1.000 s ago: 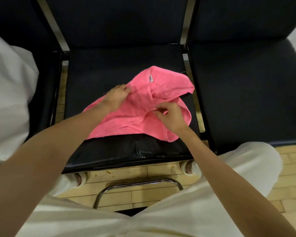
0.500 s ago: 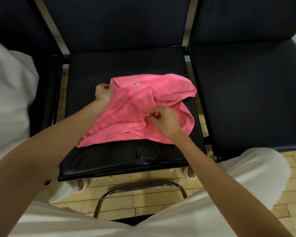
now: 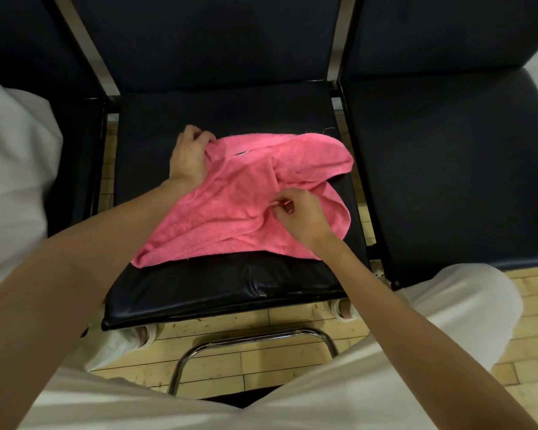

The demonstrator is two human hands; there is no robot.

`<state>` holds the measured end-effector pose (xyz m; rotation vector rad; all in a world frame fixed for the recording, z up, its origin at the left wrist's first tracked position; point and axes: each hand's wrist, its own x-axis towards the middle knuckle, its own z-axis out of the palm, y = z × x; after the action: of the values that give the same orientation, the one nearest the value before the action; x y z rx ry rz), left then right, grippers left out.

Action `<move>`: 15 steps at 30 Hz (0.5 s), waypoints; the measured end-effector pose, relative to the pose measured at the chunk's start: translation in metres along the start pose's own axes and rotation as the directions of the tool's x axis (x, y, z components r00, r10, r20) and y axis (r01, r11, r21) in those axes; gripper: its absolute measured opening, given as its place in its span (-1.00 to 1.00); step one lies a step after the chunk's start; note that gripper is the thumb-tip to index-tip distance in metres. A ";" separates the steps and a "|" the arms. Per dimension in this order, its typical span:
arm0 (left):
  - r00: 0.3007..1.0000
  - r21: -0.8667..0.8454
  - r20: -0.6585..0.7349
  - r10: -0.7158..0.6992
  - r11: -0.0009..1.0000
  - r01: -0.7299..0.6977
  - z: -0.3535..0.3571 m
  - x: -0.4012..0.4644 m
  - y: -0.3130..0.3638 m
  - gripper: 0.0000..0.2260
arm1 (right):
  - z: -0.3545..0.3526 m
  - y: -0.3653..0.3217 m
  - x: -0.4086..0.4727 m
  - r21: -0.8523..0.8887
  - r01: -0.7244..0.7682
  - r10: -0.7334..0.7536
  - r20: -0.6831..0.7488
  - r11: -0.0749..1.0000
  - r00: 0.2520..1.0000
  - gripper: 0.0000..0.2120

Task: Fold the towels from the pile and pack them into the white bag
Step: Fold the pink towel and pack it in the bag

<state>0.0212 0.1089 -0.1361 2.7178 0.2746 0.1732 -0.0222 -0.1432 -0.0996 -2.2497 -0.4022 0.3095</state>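
A crumpled pink towel (image 3: 230,200) lies on the black seat of the middle chair (image 3: 218,283). My left hand (image 3: 190,156) grips the towel's far left corner with curled fingers. My right hand (image 3: 302,215) pinches a fold of the towel near its middle right. A small grey label shows on the towel near its far edge. White fabric (image 3: 10,169) at the left edge may be the white bag; I cannot tell.
Another black chair seat (image 3: 448,169) stands to the right, and black chair backs rise behind. A chrome chair frame (image 3: 252,339) curves below the seat over a yellow tiled floor. My white-clad knees fill the bottom of the view.
My left hand has pulled the towel's corner farther away and to the left, spreading the cloth wider. My right hand stays on the fold near the middle.
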 end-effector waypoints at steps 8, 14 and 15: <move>0.964 0.127 -0.005 0.266 0.956 -0.263 -0.004 0.001 -0.009 -0.71 | -0.001 0.003 -0.002 -0.009 0.004 -0.004 0.006 1.000 1.000 -0.84; 0.978 0.052 0.070 0.195 0.979 -0.198 -0.006 0.010 -0.005 -0.83 | 0.002 0.001 -0.004 0.012 -0.005 0.005 0.025 1.000 1.000 -0.89; 0.980 0.040 0.080 0.185 0.981 -0.188 -0.006 0.011 -0.004 -0.85 | 0.002 0.001 -0.004 0.014 -0.003 0.003 0.036 1.000 0.999 -0.89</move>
<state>0.0299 0.1172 -0.1314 2.7883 0.0014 0.1169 -0.0269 -0.1436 -0.1012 -2.2338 -0.4141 0.3536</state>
